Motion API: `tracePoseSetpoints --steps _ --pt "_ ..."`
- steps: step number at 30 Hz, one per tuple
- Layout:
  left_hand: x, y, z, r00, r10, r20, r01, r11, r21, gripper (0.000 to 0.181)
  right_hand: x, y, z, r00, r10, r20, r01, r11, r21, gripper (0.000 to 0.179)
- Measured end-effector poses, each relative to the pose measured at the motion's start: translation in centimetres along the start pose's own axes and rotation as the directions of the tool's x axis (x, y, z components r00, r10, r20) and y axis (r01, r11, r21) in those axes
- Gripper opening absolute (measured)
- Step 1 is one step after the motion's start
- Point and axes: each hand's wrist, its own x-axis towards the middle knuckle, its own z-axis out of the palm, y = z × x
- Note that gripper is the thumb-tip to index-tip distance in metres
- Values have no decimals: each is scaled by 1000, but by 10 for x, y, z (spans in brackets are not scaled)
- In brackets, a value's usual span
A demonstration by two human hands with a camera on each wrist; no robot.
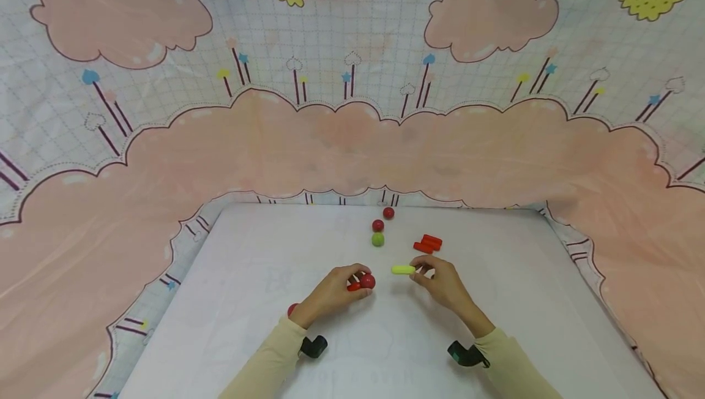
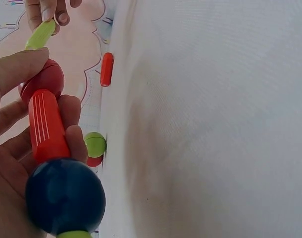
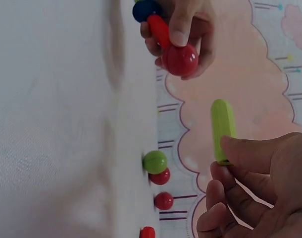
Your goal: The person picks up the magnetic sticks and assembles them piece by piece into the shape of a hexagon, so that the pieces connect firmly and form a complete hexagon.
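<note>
My left hand [image 1: 333, 292] grips a joined toy piece made of balls and rods. At its front end is a red ball [image 2: 46, 82]; behind it come a red rod [image 2: 47, 124], a dark blue ball [image 2: 66, 196] and the tip of a green rod [image 2: 74, 234]. Thumb and fingers of my right hand [image 1: 445, 286] pinch a light green rod [image 3: 223, 131] by one end. Its free end points toward the red ball, with a gap between them in the head view. Another red ball [image 1: 293, 309] shows partly behind the left wrist.
On the white table [image 1: 264, 246], beyond the hands, a green ball [image 1: 377, 239] lies near a red ball [image 1: 377, 225], with another red ball [image 1: 388, 213] farther back. Several red rods [image 1: 428, 243] lie together at the right. A patterned cloth [image 1: 352, 142] hangs behind.
</note>
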Motion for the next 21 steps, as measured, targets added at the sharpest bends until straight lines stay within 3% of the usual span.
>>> tracePoseSetpoints --steps 11,21 --pt "0 1 1 1000 6 7 -6 1000 -8 40 2 -9 8 998 -17 52 20 999 -46 23" --pt "0 3 0 1000 26 7 -26 1000 0 38 3 -17 14 994 -79 78 85 993 -83 24"
